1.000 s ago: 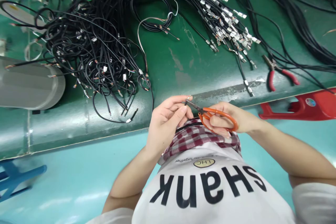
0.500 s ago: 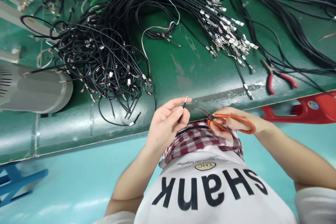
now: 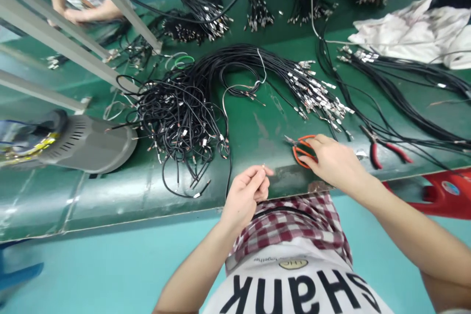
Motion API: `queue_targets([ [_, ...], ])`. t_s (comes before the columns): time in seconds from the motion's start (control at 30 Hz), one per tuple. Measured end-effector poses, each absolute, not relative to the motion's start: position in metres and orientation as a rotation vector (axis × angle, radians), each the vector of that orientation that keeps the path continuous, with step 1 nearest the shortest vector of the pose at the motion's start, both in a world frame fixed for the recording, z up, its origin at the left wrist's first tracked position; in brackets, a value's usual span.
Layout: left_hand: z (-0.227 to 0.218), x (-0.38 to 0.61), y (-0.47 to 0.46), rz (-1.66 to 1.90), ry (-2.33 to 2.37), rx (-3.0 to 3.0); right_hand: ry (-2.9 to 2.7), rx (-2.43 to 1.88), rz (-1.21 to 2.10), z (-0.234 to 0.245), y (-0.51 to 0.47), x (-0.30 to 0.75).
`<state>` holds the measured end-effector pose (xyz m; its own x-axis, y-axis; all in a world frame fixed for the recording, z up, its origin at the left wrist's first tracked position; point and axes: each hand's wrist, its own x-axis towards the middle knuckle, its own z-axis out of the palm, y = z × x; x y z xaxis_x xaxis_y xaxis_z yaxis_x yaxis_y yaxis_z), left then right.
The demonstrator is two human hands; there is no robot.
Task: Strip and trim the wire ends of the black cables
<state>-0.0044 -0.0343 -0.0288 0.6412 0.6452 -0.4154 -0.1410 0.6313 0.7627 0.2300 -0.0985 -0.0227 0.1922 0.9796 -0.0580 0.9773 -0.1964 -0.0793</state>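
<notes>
Presently, left hand (image 3: 247,192) is closed, thumb against fingers, pinching a cable end (image 3: 263,167); a small pale tip protrudes above the fingertips, near the table's front edge. Right hand (image 3: 334,161) is closed at the orange handles of the scissors (image 3: 306,150), blades directed leftward, away from the body. Cannot tell whether the scissors bear on the green table (image 3: 119,189) or are held just above it. Hands well apart from each other.

Beyond the left hand: a tangle of black cables (image 3: 184,118), some ends bare copper. Beyond the scissors: a bundle of metal-tipped ends (image 3: 319,94). Right of the right hand: red-handled pliers (image 3: 374,139), jaws parted. Far left: a grey machine (image 3: 97,144). Upper left, across the table: a co-worker's hands (image 3: 79,13), near dark cables.
</notes>
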Motion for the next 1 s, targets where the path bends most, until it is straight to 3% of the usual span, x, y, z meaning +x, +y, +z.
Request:
queue_targets([
  [0.13,-0.033,-0.010,-0.031,0.519,0.743,0.719,-2.034,-2.320,0.026,-0.017,-0.071,0.229],
  [0.3,-0.049,-0.013,-0.026,0.529,0.743,0.676,-1.558,-1.918,0.690,-0.016,0.013,0.232],
  [0.4,-0.060,-0.014,-0.022,0.552,0.745,0.644,-1.358,-1.912,0.790,-0.028,0.078,0.236],
  [0.67,-0.065,-0.019,-0.011,0.550,0.695,0.595,-0.909,-1.981,0.887,-0.045,0.183,0.235],
  [1.0,-0.072,-0.022,-0.008,0.534,0.650,0.545,-0.656,-1.874,0.769,-0.070,0.205,0.247],
])
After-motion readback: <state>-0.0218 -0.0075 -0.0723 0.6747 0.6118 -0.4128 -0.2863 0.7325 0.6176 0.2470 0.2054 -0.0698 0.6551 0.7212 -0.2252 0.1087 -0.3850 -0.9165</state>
